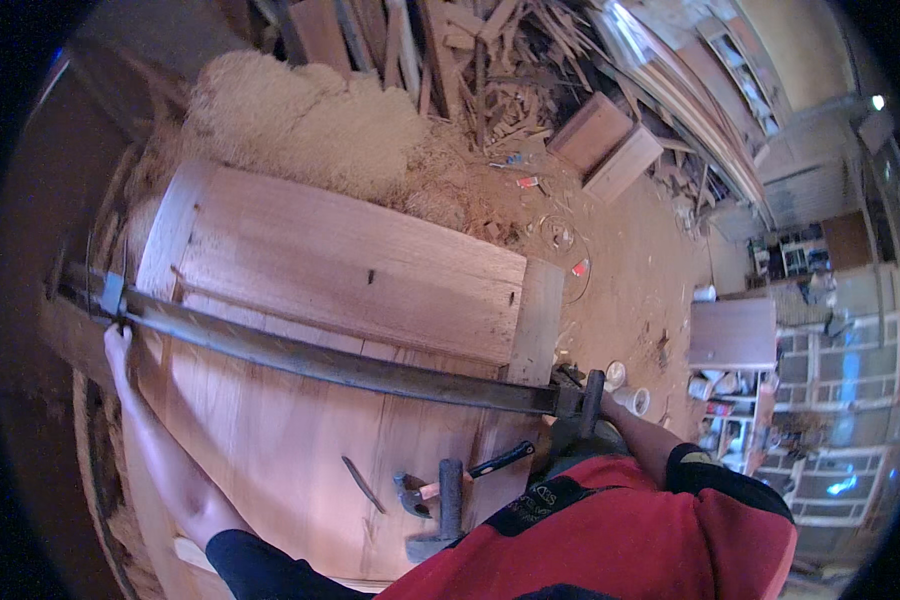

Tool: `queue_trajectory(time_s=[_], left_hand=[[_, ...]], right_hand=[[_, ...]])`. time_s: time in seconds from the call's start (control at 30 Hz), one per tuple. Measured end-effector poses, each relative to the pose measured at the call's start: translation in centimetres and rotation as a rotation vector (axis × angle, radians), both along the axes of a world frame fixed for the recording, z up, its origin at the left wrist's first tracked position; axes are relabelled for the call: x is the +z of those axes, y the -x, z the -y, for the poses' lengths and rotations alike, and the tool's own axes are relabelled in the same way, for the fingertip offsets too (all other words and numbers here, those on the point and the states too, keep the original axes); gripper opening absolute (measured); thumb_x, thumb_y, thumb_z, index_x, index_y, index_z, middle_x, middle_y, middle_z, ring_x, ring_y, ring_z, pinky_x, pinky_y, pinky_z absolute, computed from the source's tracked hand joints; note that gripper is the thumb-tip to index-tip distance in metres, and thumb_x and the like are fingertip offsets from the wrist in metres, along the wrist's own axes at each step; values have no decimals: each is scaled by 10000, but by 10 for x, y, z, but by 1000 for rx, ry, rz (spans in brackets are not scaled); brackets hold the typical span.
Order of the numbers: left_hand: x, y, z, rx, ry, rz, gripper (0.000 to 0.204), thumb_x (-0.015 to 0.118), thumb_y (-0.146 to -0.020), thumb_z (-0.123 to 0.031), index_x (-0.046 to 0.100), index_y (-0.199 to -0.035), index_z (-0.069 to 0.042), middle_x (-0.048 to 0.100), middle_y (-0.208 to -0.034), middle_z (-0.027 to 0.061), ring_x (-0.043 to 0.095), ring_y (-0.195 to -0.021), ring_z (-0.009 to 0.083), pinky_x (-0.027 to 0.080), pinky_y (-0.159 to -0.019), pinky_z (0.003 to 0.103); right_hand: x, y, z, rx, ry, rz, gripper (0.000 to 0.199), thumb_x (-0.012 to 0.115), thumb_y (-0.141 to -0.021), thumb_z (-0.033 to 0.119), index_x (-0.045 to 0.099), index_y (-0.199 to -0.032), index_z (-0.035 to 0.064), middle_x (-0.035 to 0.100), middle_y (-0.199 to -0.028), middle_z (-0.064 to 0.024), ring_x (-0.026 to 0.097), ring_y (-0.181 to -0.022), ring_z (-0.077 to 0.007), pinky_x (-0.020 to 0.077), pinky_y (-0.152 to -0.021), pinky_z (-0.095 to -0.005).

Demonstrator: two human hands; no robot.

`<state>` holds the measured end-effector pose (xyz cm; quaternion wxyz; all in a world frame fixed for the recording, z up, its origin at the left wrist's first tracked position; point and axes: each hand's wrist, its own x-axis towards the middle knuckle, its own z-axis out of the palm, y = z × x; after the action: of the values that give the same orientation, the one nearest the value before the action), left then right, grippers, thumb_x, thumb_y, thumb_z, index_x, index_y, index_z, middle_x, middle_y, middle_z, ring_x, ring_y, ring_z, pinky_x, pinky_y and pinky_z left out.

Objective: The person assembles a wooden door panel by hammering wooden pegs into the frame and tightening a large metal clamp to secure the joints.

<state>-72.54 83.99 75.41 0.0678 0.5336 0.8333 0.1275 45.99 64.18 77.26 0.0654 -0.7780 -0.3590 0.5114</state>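
Observation:
A long metal bar clamp (340, 366) lies across a wooden panel (270, 420) with a thick raised board (360, 265) on it. At the clamp's left end, just below its light-blue jaw piece (112, 292), my left hand (118, 345) is closed on the clamp. My right hand (610, 412) is at the other end, near my body, beside the dark upright handle (592, 392). That handle and the clamp's head hide the right fingers. Nearer me on the panel are a claw hammer (500, 461), a heavy hammer (450, 500) and a thin curved dark strip (363, 485).
Beyond the panel rises a heap of wood shavings (300, 120), with scrap wood (530, 60) piled behind. Two wooden boxes (625, 160) stand on the littered dirt floor (630, 270). White tubs (632, 400) sit right of the clamp, and a cabinet (732, 333) stands farther right.

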Motion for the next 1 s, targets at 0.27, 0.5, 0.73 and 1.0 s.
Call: queue_trajectory(time_s=[0.27,0.5,0.73,1.0], left_hand=[[-22,32,-3,117,-109,205,255,642,-856,-112,694,-1032,66,736,-890,184,688,-743,237,525,-699,367],[-2,-12,0,219,-150,-37,241,624,-891,-161,717,-1053,-9,709,-963,230,700,-884,336,546,-789,403],[73,-60,62,261,-209,-392,309,456,-993,-287,675,-1130,-117,662,-1088,162,618,-1009,373,504,-870,465],[80,-301,269,639,-495,581,304,575,-975,-223,612,-742,-30,547,-672,21,478,-603,115,395,-519,296]], right_hand=[[31,49,-12,-90,-46,-136,347,629,-891,326,663,-1121,69,687,-1068,-159,655,-936,-316,532,-822,-426],[102,34,-23,1135,-2,577,408,704,-788,371,665,-1079,88,685,-1076,-219,669,-941,-412,548,-812,-478],[215,92,-32,923,-24,643,401,719,-753,333,646,-1035,57,666,-991,-255,660,-905,-424,540,-788,-501],[272,124,-45,1052,-101,655,327,694,-765,327,669,-933,47,684,-829,-213,676,-776,-413,553,-704,-521]])
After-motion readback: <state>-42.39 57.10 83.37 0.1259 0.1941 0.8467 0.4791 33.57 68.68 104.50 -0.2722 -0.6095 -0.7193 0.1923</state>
